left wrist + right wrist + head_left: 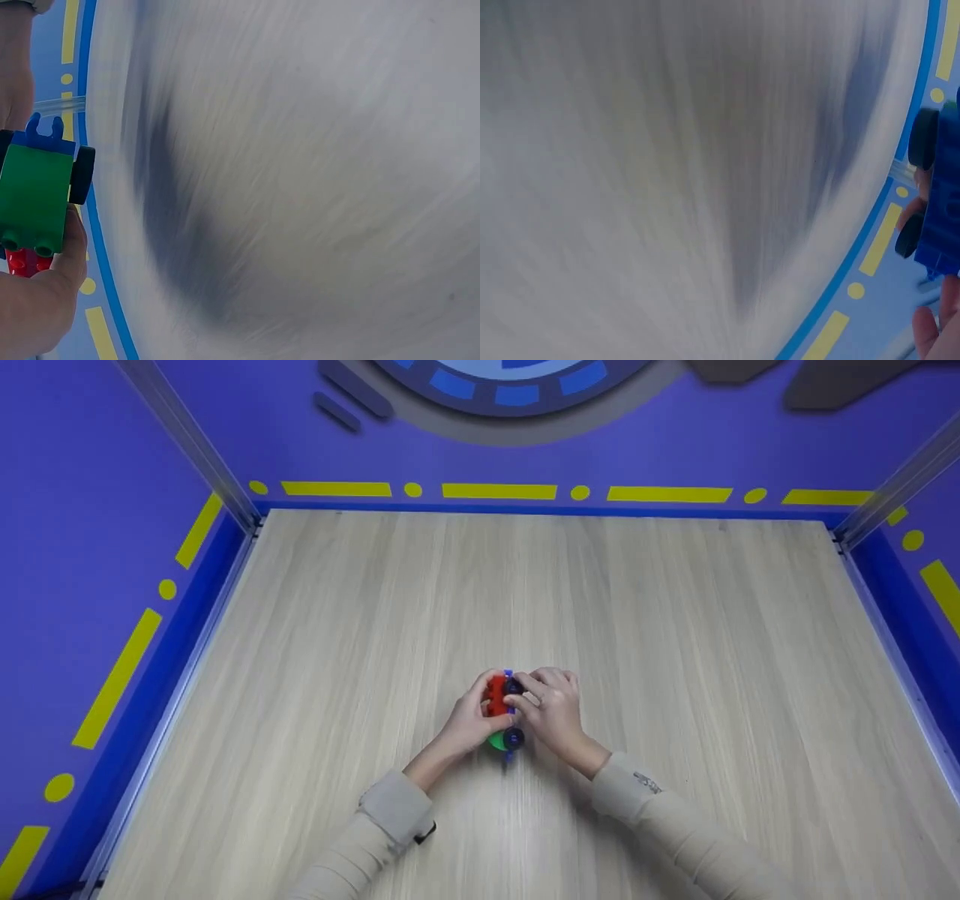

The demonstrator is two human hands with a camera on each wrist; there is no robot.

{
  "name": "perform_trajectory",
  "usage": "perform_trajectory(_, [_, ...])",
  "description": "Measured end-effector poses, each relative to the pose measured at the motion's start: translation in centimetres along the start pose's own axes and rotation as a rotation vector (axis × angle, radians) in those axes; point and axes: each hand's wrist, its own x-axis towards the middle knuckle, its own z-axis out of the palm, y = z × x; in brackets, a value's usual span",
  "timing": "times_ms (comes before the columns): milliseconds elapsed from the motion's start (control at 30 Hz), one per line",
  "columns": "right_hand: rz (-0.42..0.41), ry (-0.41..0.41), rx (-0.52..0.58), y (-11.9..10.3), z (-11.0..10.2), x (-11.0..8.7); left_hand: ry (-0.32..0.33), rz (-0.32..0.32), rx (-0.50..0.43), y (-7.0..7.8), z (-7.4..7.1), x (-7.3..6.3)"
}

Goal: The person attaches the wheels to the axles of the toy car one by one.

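A toy car of building blocks is held up on its side, above the wooden table. It has a blue base [946, 199], black wheels [514, 739], a red block [497, 695] and a green block [34, 195]. My left hand [469, 721] grips the car round its red block, the thumb across it between the wheels. From the other side my right hand [555, 712] has its thumb and forefinger at the far wheel, pinching there. A blue hitch [46, 131] with two prongs sticks out at the green block's end. Some fingertips are hidden behind the car.
The pale wooden table [360, 622] spreads around the hands. Blue-purple walls [510, 465] with yellow marks stand at its back and sides, with metal posts [187, 442] at the corners. Light sleeves [397, 810] cover both forearms.
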Motion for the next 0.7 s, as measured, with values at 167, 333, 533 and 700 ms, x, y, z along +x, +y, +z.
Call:
perform_trajectory(167, [-0.046,-0.020,0.018,0.6,-0.1,0.0,-0.016,-0.009,0.015,0.1,0.0,0.0])
perform_trajectory(333, [-0.055,-0.037,0.032,1.0,-0.1,-0.2,-0.038,-0.004,0.007,1.4,-0.1,-0.5])
perform_trajectory(533, [-0.022,-0.058,0.024,1.1,-0.2,-0.4,-0.050,0.007,0.014,2.1,-0.2,-0.8])
perform_trajectory(700, [-0.007,-0.065,0.021,1.0,-0.3,-0.5,-0.034,-0.016,0.041,0.5,0.0,-0.1])
